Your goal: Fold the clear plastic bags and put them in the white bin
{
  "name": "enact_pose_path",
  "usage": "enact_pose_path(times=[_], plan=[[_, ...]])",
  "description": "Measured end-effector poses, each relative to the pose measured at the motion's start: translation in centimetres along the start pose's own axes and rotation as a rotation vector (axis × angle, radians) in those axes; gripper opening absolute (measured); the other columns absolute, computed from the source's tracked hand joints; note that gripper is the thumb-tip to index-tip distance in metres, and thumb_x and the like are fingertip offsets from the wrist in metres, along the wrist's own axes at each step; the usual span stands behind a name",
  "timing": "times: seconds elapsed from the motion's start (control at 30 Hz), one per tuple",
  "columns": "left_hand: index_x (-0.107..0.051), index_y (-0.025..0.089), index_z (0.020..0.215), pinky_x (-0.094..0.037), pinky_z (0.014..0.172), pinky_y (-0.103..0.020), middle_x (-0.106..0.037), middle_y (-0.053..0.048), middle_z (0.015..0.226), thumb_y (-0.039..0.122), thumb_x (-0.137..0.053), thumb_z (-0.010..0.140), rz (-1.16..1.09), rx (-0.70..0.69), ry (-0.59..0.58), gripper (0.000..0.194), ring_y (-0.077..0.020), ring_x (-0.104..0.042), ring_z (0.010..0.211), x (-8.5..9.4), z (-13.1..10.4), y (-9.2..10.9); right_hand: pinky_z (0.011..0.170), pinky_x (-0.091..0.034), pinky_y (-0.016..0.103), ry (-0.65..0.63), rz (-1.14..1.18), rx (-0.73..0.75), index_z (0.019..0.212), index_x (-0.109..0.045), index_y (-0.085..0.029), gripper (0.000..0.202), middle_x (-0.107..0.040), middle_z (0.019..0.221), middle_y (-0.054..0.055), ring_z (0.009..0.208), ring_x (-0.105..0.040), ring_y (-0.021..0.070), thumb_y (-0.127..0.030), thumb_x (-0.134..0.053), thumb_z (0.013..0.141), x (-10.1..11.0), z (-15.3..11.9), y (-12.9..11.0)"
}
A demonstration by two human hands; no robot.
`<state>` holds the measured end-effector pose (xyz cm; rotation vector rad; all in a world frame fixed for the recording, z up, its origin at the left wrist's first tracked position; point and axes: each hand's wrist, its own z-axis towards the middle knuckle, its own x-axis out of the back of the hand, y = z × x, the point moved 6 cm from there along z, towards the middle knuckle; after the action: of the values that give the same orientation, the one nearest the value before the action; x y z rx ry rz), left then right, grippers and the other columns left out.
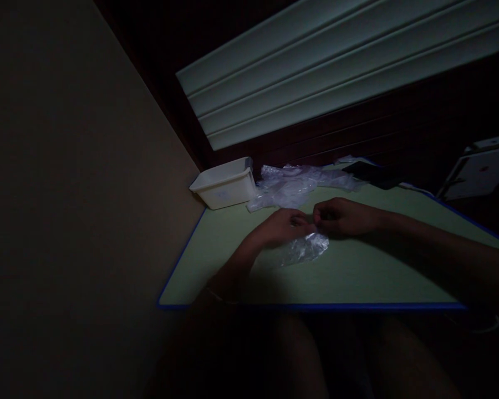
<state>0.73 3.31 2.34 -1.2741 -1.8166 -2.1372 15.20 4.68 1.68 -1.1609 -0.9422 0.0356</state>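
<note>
Over the middle of the pale table (349, 277), my left hand (286, 226) and my right hand (341, 216) meet fingertip to fingertip. A clear plastic bag (305, 249) hangs crinkled below the fingers of the left hand, its upper edge pinched there. The right hand's thumb and fingers are closed in a pinch right beside the bag's top edge. Whether they grip the bag or some small thing is too dark to make out. Beyond the hands lies a pile of clear plastic bags (291, 185).
At the back left corner stands a white plastic bin (224, 185), close to the wall (87, 194). A dark flat item (372, 174) lies at the back right. Blue edging (316, 306) runs round the table. A white box-like object (482, 172) is off to the right.
</note>
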Motion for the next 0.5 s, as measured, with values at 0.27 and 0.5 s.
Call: enact_pose_path(times=[0.27, 0.5], plan=[[-0.068, 0.013, 0.068, -0.03, 0.05, -0.023, -0.054, 0.002, 0.057, 0.038, -0.073, 0.071, -0.081, 0.127, -0.03, 0.025, -0.007, -0.042, 0.049, -0.1, 1.4, -0.9, 0.061, -0.042, 0.029, 0.185, 0.254, 0.048, 0.087, -0.058, -0.018, 0.022, -0.061, 0.077, 0.002, 0.065, -0.053, 0.0136, -0.033, -0.068, 0.073, 0.6, 0.1, -0.1], [-0.068, 0.012, 0.072, -0.031, 0.052, -0.022, -0.058, 0.002, 0.059, 0.034, -0.073, 0.071, -0.272, 0.163, 0.159, 0.023, -0.0063, -0.045, 0.051, -0.2, 1.2, -2.4, 0.076, -0.044, 0.034, 0.294, 0.51, 0.047, 0.08, -0.058, -0.019, 0.023, -0.063, 0.084, 0.003, 0.08, -0.059, 0.0176, -0.031, -0.075, 0.069, 1.6, 0.4, 1.1]])
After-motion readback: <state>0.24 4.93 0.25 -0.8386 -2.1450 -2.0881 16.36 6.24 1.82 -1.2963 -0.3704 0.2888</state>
